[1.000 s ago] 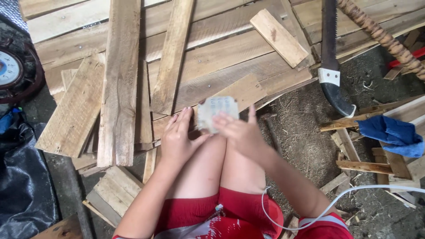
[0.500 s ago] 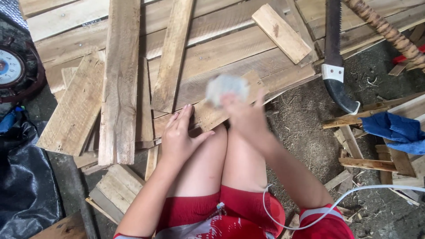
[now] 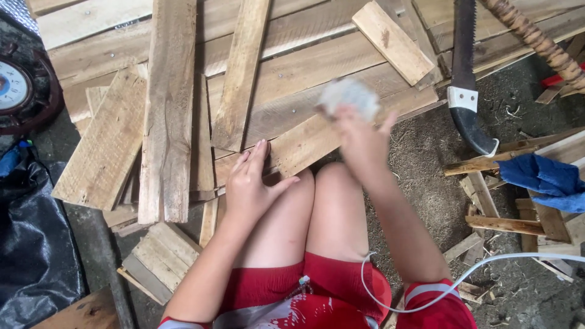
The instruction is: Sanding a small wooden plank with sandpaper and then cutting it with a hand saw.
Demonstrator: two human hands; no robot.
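Observation:
My right hand [image 3: 364, 137] holds up a small pale, blurred piece of sheet material, perhaps sandpaper [image 3: 349, 96], over a short wooden board [image 3: 304, 143] that lies in front of my knees. My left hand [image 3: 251, 186] rests open on my left knee, its fingertips near the lower end of that board. Both knees are bare and I wear red shorts.
Many rough wooden planks [image 3: 167, 109] lie piled ahead and to the left. A hand saw with a black handle [image 3: 466, 91] lies to the right, beside a blue cloth [image 3: 545, 180] on wood scraps. A black bag [image 3: 30, 244] sits at the left. A white cable [image 3: 487, 262] crosses my right side.
My right hand has lifted the pale piece away from my left hand, up and to the right. My left hand has dropped onto my knee, holding nothing.

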